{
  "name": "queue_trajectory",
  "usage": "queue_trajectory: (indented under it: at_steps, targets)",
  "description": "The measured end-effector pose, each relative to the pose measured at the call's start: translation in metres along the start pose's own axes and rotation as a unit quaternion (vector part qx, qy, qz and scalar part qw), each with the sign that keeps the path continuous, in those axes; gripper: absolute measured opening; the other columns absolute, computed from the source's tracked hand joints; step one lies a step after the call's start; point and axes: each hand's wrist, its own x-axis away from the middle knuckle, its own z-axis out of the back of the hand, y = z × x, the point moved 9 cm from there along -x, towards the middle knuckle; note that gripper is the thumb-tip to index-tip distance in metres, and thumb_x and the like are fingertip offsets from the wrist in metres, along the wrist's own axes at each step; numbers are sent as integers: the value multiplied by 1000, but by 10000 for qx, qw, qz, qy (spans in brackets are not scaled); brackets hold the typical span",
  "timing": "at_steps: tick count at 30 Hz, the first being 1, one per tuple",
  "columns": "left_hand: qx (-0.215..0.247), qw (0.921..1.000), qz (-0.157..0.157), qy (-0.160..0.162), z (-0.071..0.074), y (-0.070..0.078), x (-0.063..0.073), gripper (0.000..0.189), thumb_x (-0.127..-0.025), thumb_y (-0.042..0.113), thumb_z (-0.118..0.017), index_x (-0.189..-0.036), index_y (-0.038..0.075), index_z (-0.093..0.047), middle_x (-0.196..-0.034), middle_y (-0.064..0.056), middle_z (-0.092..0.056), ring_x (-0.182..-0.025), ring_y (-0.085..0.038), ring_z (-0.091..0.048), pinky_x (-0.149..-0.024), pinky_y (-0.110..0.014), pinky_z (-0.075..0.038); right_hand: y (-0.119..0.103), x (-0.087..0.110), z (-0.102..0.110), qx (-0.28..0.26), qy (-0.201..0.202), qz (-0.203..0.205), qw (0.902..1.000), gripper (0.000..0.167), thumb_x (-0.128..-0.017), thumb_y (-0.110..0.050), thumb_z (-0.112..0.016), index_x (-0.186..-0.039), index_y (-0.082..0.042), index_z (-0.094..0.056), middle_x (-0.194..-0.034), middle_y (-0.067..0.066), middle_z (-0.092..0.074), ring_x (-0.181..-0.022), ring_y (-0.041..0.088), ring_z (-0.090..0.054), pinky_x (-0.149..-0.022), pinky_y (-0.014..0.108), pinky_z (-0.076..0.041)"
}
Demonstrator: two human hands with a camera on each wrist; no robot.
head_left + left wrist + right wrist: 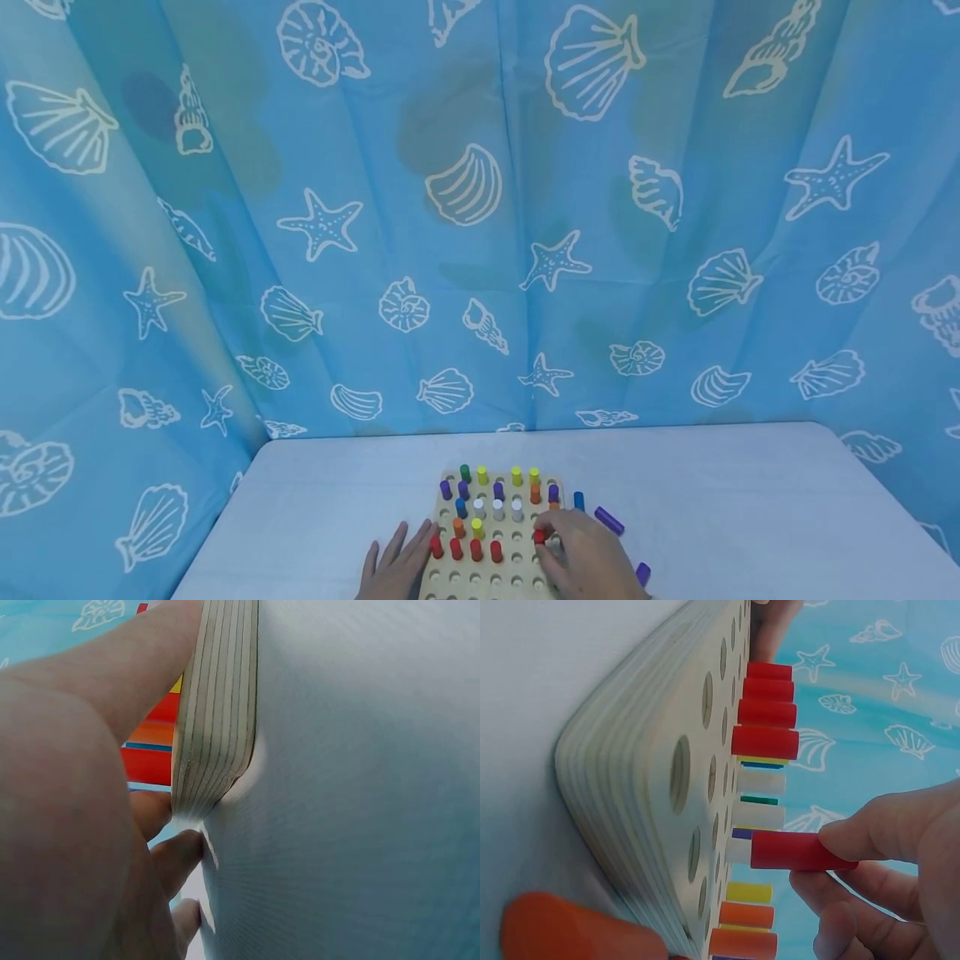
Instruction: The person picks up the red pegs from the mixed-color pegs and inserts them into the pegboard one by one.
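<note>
My right hand pinches a red peg between thumb and fingers, near the right side of the wooden board. The peg's long axis runs square to the board's face, parallel with the standing pegs, one end toward the holes; that end looks short of the face, though I cannot tell which hole it lines up with. My left hand, fingers straight and spread, rests at the board's left edge beside four standing red pegs. My right hand covers part of the board, and the head view cuts off its near edge. An orange peg is cropped low in the right wrist view. Rightward on the counter lies a purple peg; behind hangs a blue curtain
</note>
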Motion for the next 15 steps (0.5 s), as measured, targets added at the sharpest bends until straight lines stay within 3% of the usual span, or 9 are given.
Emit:
queue_trajectory:
  at_steps: [8,15]
  targets:
    - [-18,10000,-33,12,-1,-2,-1,113,-74,84,-60,-157,12,-35,-160,-10,-38,-149,-46,-19,-114,-78,-2,2,-1,-13,-615,-450,-122,9970,17,-90,-27,-74,-103,-17,-69,-90,-10,-62,-73,6,-53,-64,28,-52]
    - [11,10000,-34,-26,-1,-1,-1,112,-75,84,-58,-157,12,-34,-160,-10,-37,-149,-46,-18,-114,-78,-1,-2,-1,-12,-603,-342,56,9976,15,-90,-25,-74,-101,-17,-70,-87,-12,-60,-70,4,-49,-60,27,-47]
